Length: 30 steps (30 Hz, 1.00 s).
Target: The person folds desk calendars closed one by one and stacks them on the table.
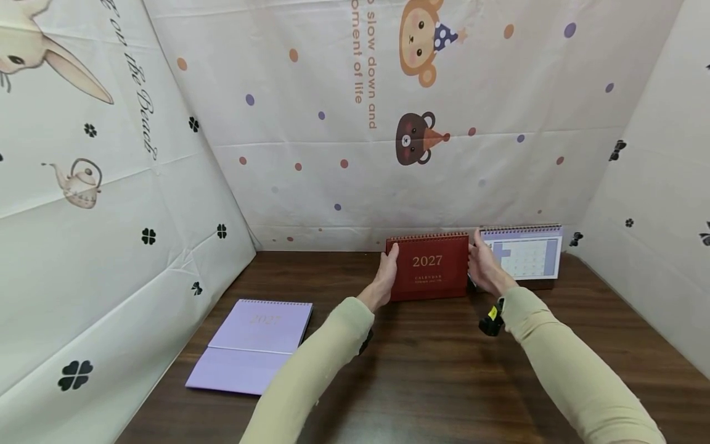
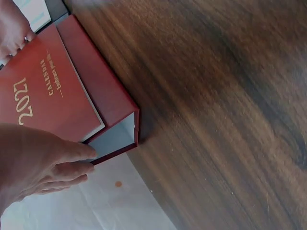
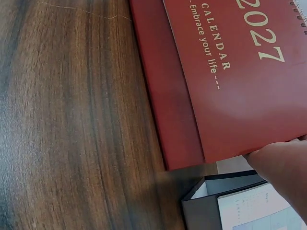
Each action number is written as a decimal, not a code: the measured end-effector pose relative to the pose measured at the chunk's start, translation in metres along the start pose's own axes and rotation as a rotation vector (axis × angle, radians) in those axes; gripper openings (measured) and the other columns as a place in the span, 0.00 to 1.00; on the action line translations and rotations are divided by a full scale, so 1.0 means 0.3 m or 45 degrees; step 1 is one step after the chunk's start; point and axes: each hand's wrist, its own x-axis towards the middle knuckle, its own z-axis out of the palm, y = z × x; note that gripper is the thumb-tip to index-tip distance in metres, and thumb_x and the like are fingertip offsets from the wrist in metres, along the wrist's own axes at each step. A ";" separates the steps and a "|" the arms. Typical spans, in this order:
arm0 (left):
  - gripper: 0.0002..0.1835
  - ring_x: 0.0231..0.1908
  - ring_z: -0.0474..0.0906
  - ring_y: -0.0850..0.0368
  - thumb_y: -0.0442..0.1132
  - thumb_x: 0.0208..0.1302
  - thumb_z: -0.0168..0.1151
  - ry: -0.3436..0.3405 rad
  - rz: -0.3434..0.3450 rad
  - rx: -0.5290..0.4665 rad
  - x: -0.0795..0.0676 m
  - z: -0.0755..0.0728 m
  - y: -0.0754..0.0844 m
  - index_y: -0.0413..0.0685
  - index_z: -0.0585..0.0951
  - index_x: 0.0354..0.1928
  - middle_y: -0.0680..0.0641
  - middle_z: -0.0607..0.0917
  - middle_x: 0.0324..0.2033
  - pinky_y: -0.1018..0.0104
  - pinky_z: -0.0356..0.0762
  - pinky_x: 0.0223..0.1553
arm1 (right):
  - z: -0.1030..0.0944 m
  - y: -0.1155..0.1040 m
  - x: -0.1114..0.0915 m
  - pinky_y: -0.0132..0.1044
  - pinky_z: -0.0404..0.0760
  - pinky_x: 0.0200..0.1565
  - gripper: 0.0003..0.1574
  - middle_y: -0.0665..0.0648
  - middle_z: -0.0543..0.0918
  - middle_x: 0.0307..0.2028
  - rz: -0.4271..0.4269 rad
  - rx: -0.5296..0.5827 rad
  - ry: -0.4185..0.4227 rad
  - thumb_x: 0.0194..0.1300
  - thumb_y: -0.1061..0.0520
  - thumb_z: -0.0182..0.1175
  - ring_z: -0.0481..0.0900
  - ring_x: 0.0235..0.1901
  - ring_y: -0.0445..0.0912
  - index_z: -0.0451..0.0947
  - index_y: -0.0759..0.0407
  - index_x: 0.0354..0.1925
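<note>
A red desk calendar [image 1: 428, 271] with 2027 in gold stands upright at the back of the table. My left hand [image 1: 383, 277] holds its left side, thumb at the front edge. In the left wrist view the fingers [image 2: 67, 175] lie along the open side of its folded stand. On the calendar's right side is my right hand [image 1: 486, 266], which grips the edge; in the right wrist view its thumb [image 3: 283, 165] shows at the cover's edge, other fingers hidden. Just right of that hand stands a second desk calendar [image 1: 524, 253] with a blue-and-white month page.
A lilac 2027 calendar [image 1: 252, 345] lies unfolded on the left of the brown wooden table [image 1: 421, 382]. Printed white cloth [image 1: 310, 185] hangs behind the table and along both sides.
</note>
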 end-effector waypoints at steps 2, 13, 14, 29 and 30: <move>0.47 0.69 0.30 0.53 0.73 0.57 0.33 0.007 0.002 0.004 -0.001 0.002 -0.005 0.56 0.33 0.69 0.54 0.34 0.70 0.49 0.33 0.66 | 0.002 0.005 -0.002 0.48 0.17 0.62 0.58 0.56 0.17 0.65 0.001 -0.004 0.019 0.57 0.22 0.22 0.13 0.63 0.51 0.14 0.58 0.64; 0.49 0.69 0.30 0.49 0.75 0.55 0.33 0.040 -0.020 0.054 0.006 0.003 -0.009 0.56 0.34 0.70 0.49 0.33 0.70 0.47 0.36 0.66 | 0.030 0.007 0.010 0.48 0.14 0.60 0.49 0.43 0.06 0.59 -0.053 -0.194 0.127 0.56 0.22 0.23 0.06 0.59 0.44 0.06 0.36 0.59; 0.49 0.69 0.30 0.49 0.75 0.55 0.33 0.042 -0.025 0.054 0.007 0.002 -0.008 0.56 0.33 0.69 0.49 0.33 0.70 0.47 0.36 0.66 | 0.033 0.006 0.013 0.47 0.14 0.60 0.49 0.43 0.06 0.59 -0.057 -0.199 0.122 0.56 0.22 0.23 0.06 0.58 0.44 0.05 0.36 0.58; 0.49 0.68 0.33 0.46 0.78 0.51 0.27 0.079 -0.011 0.079 -0.010 0.002 0.052 0.60 0.34 0.69 0.51 0.27 0.68 0.44 0.39 0.65 | 0.080 -0.049 0.007 0.55 0.19 0.60 0.54 0.50 0.11 0.63 -0.066 -0.395 0.049 0.54 0.19 0.21 0.11 0.63 0.51 0.09 0.43 0.62; 0.49 0.69 0.32 0.46 0.78 0.51 0.27 0.083 -0.001 0.079 -0.011 0.002 0.060 0.60 0.34 0.69 0.51 0.27 0.68 0.44 0.39 0.65 | 0.086 -0.058 0.005 0.56 0.19 0.60 0.54 0.50 0.12 0.64 -0.069 -0.406 0.064 0.54 0.19 0.21 0.12 0.63 0.51 0.10 0.43 0.63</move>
